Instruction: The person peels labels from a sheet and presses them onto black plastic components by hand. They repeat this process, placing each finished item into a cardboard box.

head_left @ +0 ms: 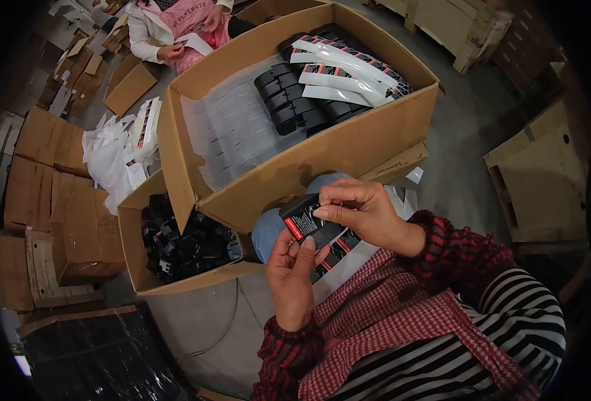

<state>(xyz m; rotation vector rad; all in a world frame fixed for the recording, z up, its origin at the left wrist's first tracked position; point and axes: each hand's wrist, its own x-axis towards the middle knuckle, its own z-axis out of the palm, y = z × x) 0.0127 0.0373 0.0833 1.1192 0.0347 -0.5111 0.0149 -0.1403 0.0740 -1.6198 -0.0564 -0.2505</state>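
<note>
Over my lap, my left hand (292, 277) grips a small black plastic part (327, 234) from below, thumb on its face. A black sticker label (301, 222) with a red block and white print lies on that face. My right hand (365, 212) pinches the label's upper right corner between thumb and forefinger, close against the part. Under the hands, a strip of similar labels (335, 255) on white backing rests across my lap.
A large carton (322, 150) ahead holds rows of black parts (285, 97), a translucent plastic liner (232, 127) and label strips (342, 63). Left of it, another carton (195, 282) contains loose black pieces. Across from me, a person (182, 30) holds white paper. Stacked boxes (78, 220) stand left.
</note>
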